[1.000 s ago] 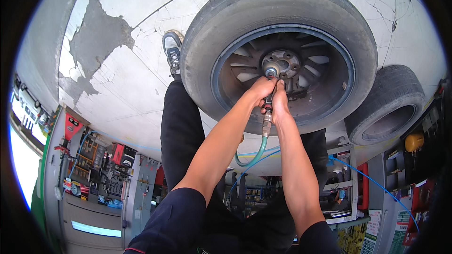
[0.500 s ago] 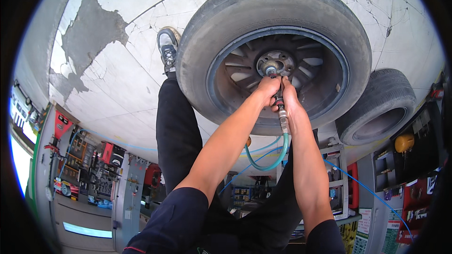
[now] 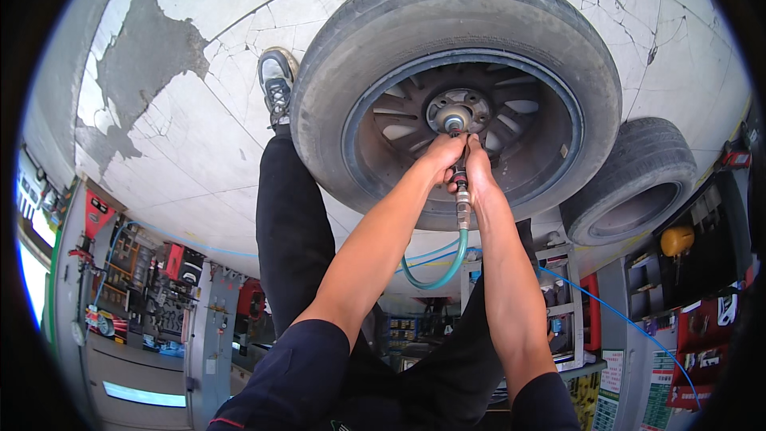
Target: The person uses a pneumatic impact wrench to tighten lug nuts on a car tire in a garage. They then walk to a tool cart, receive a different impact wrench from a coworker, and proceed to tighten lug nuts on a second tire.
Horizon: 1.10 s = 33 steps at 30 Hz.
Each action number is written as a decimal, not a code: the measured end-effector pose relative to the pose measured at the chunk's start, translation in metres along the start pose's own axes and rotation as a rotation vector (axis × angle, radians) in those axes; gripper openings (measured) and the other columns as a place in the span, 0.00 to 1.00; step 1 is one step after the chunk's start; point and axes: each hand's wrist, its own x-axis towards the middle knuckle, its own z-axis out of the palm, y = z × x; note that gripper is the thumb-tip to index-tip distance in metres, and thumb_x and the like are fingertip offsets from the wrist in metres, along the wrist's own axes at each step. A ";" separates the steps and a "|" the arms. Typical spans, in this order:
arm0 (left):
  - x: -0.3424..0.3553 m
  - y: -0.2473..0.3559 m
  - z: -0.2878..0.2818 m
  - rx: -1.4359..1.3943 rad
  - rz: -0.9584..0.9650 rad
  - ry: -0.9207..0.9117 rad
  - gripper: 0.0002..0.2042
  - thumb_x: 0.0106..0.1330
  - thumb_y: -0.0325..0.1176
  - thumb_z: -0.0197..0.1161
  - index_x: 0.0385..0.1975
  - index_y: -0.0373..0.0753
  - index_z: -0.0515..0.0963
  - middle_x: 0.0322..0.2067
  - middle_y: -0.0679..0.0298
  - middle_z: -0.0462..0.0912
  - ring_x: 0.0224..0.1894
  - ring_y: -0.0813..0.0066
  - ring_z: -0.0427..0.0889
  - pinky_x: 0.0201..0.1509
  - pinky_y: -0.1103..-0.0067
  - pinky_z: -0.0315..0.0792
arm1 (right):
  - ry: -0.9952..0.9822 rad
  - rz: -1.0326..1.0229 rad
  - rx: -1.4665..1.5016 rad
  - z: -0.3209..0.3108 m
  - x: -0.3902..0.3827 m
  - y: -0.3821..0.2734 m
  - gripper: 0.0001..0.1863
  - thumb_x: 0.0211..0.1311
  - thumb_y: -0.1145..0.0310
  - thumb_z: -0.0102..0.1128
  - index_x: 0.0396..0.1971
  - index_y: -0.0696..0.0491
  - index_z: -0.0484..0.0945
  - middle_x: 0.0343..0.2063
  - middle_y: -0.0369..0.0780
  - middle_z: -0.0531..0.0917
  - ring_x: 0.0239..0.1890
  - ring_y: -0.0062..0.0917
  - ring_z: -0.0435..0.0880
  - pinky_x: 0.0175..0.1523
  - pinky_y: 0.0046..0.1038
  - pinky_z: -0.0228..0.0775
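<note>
Wheel: a worn black tyre on a dark spoked alloy rim (image 3: pixel 455 88) lies flat on the cracked, pale concrete floor (image 3: pixel 183 136) in front of you, its round hub uppermost.
Tool: a pneumatic impact wrench (image 3: pixel 458 168) stands on the hub at the rim's centre, its silver socket head just above your knuckles.
Left hand: your left hand (image 3: pixel 440 158) is closed tight around the tool's body from the left side.
Right hand: your right hand (image 3: pixel 479 169) is wrapped shut on the same tool, pressed against the left (the fingers are mostly hidden).
Hose: a green air hose (image 3: pixel 435 271) loops down from the tool's metal coupling between your forearms.
Nearby: a second tyre (image 3: pixel 630 183) lies well to the right; your shoe (image 3: pixel 276 80) rests just left of the wheel.
</note>
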 end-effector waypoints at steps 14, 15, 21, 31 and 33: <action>-0.021 0.025 -0.009 0.086 -0.019 -0.004 0.15 0.67 0.41 0.51 0.29 0.34 0.76 0.21 0.63 0.77 0.16 0.76 0.74 0.15 0.74 0.66 | -0.040 0.019 -0.009 0.010 0.002 -0.006 0.27 0.69 0.40 0.28 0.37 0.50 0.65 0.16 0.36 0.70 0.09 0.21 0.69 0.08 0.22 0.60; -0.014 0.016 -0.013 0.063 -0.011 0.021 0.15 0.67 0.41 0.51 0.28 0.35 0.75 0.21 0.63 0.77 0.16 0.76 0.74 0.15 0.74 0.67 | -0.058 0.057 0.003 0.010 0.003 -0.007 0.27 0.69 0.39 0.28 0.37 0.50 0.65 0.16 0.36 0.70 0.09 0.21 0.69 0.08 0.21 0.59; -0.012 0.016 -0.032 0.071 -0.059 0.025 0.17 0.66 0.42 0.52 0.31 0.31 0.77 0.23 0.61 0.79 0.19 0.75 0.76 0.14 0.74 0.66 | -0.047 0.096 0.008 0.026 0.001 -0.001 0.23 0.70 0.41 0.31 0.36 0.46 0.66 0.17 0.35 0.70 0.09 0.19 0.66 0.08 0.19 0.54; -0.016 0.016 -0.014 0.079 -0.010 0.043 0.16 0.67 0.42 0.51 0.33 0.32 0.74 0.21 0.63 0.76 0.14 0.75 0.74 0.10 0.75 0.66 | -0.065 0.052 0.008 0.010 0.006 -0.002 0.26 0.70 0.41 0.28 0.35 0.49 0.66 0.16 0.36 0.70 0.10 0.22 0.69 0.09 0.21 0.58; -0.015 0.011 -0.016 0.083 -0.013 0.063 0.16 0.66 0.42 0.52 0.31 0.32 0.75 0.21 0.62 0.77 0.15 0.75 0.74 0.11 0.74 0.66 | -0.102 0.048 -0.002 0.008 0.009 0.007 0.26 0.70 0.41 0.28 0.34 0.49 0.66 0.16 0.36 0.70 0.10 0.22 0.69 0.08 0.21 0.57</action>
